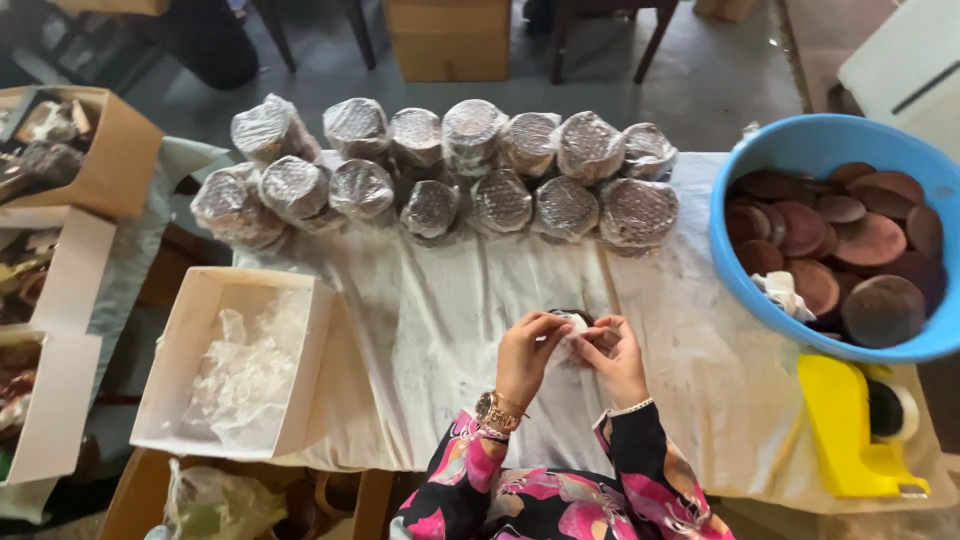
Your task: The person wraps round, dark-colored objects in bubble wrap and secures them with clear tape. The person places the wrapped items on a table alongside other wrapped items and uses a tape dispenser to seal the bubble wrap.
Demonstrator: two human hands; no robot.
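Pink-and-black floral sleeves point(560, 490) nearest, gold watch on left wrist. Left hand point(528, 352) and right hand point(618, 358) meet mid-table, fingers pinched shut on a small dark round disc in white wrapping point(573, 322), held just above the white table cloth point(440, 330). Behind: two rows of plastic-wrapped round stacks point(450, 170). Right: blue plastic basin point(790, 150) of brown discs; yellow tape dispenser point(850, 430). Left: open white cardboard box point(300, 370).

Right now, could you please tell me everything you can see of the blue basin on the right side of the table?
The blue basin is a round, smooth tub that looks like plastic, standing upright on the white cloth at the table's right end; the picture edge cuts off its far side. It holds many flat brown discs, piled and overlapping, plus a crumpled white scrap near its front wall. A yellow tape dispenser sits just before it.
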